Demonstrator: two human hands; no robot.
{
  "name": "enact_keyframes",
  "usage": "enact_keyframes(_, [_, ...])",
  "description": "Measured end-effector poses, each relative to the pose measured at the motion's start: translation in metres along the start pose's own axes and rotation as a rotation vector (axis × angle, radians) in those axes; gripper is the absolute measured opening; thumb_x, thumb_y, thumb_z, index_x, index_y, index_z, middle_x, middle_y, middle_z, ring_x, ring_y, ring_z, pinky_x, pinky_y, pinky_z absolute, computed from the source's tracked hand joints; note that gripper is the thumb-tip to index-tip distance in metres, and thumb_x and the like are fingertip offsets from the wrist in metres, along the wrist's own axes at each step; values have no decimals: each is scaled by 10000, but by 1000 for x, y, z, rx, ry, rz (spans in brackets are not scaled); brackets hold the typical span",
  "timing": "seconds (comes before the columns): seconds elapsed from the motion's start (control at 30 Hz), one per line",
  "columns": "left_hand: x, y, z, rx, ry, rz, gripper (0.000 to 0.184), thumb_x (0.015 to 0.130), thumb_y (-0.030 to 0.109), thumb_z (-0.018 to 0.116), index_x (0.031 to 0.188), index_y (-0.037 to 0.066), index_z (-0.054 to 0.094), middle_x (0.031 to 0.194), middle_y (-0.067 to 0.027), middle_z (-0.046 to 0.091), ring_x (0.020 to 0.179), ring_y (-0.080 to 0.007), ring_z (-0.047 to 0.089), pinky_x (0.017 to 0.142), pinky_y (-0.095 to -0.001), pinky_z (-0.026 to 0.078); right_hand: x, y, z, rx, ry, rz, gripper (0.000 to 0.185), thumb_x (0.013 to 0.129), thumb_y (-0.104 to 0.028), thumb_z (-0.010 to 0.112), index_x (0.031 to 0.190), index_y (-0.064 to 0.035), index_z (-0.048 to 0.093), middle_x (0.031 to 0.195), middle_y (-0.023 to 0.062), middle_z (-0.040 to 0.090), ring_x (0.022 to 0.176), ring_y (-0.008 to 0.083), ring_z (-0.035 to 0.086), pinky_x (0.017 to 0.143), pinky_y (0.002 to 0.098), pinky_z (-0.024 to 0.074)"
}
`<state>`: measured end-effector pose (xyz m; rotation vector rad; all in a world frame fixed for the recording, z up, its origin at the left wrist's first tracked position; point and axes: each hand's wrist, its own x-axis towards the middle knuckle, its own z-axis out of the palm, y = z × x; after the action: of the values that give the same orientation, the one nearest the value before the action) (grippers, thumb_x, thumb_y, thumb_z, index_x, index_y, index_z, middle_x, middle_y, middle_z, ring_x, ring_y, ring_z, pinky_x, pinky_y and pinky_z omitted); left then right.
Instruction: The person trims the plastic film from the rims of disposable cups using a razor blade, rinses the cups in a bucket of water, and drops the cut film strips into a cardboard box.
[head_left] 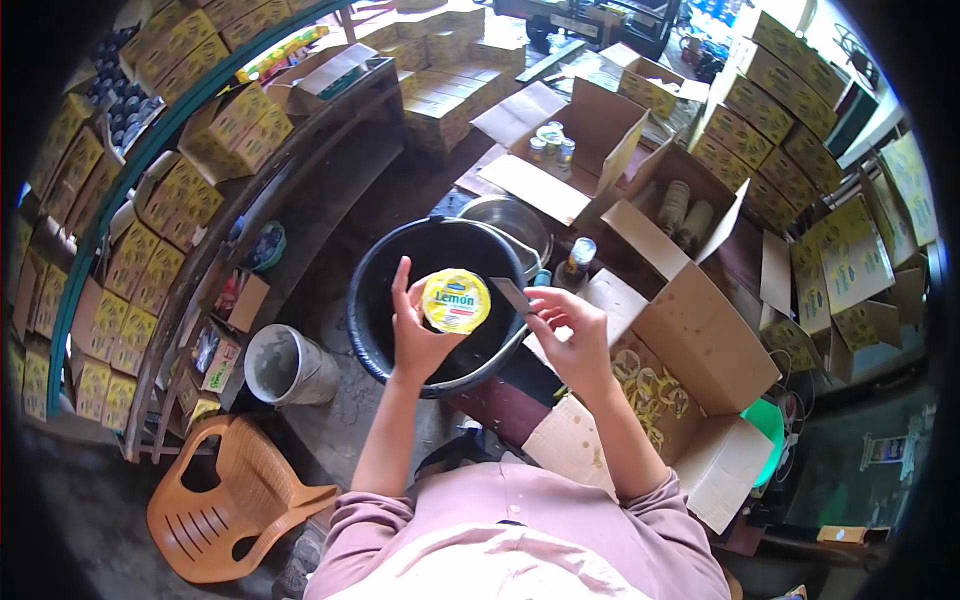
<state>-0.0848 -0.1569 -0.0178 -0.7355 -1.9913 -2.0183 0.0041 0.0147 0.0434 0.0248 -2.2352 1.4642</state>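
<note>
Your left grip (421, 340) is closed around a yellow-topped Lemon tub (456, 300), its printed face turned up towards you. Your right grip (572, 325) pinches a flat, narrow tool (511, 294) between thumb and fingers, its end just beside the tub's right edge; whether the two touch, you cannot tell from here.

The tub is held above the big black basin (356, 318), near its middle. Right of the basin, an open carton (712, 345) has curled yellow strips (652, 395) scattered inside. Farther off to the right, another open carton (610, 150) holds a few small containers (551, 140).

The step in hand looks like working at the tub's rim or wrapping with the tool, probably just starting. The next move seems to call for a steady left hold, a shallow tool angle at the edge, and your left fingers clear of its path.
</note>
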Motion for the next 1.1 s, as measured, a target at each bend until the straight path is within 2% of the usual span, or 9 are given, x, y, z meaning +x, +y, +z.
enact_keyframes(0.07, [-7,-12,0,41,53,11,1055,533,27,804,1350,88,139,1046,-136,529,959,-211,561,852,-315,449,5,-8,15,-139,-75,-56,278,721,44,573,990,-22,589,767,134,589,613,214,590,568,272,481])
enact_keyframes(0.23, [-7,-18,-8,127,124,67,1053,528,77,825,1339,69,153,1049,-119,495,962,-206,533,845,-312,442,10,-12,36,-211,-192,-70,302,743,18,542,1041,-28,558,820,155,564,706,298,594,634,353,490])
enact_keyframes(0.33, [-5,-17,-8,105,116,58,1058,526,86,830,1338,68,153,1046,-119,496,961,-198,528,841,-312,442,12,-18,45,-299,-244,-65,310,739,9,536,1047,-22,553,840,143,551,751,297,590,677,361,488])
enact_keyframes(0.43, [-7,-19,-8,54,86,44,1082,532,74,823,1353,68,118,1059,-130,501,964,-218,544,837,-319,458,13,-16,55,-467,-205,-244,302,741,20,546,1036,-40,579,823,120,556,669,276,575,600,348,481])
enact_keyframes(0.53, [-7,-16,-8,-40,67,-11,1122,535,37,802,1371,80,56,1068,-144,505,973,-235,551,843,-331,464,17,-17,54,-516,-281,-301,359,671,18,559,1028,-24,570,846,97,549,813,258,551,705,345,478])
enact_keyframes(0.63, [-8,-12,-10,-92,28,-67,1161,530,-17,764,1381,100,-17,1072,-157,510,983,-244,549,855,-342,461,24,-17,47,-573,-349,-390,377,648,15,569,1021,-40,586,853,91,548,799,227,536,701,322,475])
enact_keyframes(0.77, [-8,-14,-12,-85,-38,-55,1192,511,-64,719,1379,116,-78,1080,-169,515,989,-249,547,863,-350,457,28,-22,45,-572,-348,-419,384,646,22,574,1020,-59,598,849,84,547,780,220,536,684,318,476])
enact_keyframes(0.83, [-8,-14,-12,-98,-49,-63,1202,510,-58,723,1376,116,-92,1086,-169,514,989,-251,547,870,-353,453,29,-22,46,-574,-344,-449,375,677,38,568,1031,-82,597,829,81,544,753,243,543,640,337,479])
enact_keyframes(1.1, [-7,-13,-11,-111,-83,-55,1208,531,-34,718,1367,131,-138,1107,-172,508,998,-252,541,898,-364,435,25,-16,50,-550,-358,-445,384,661,44,560,1023,-77,596,843,84,543,763,245,542,647,347,479])
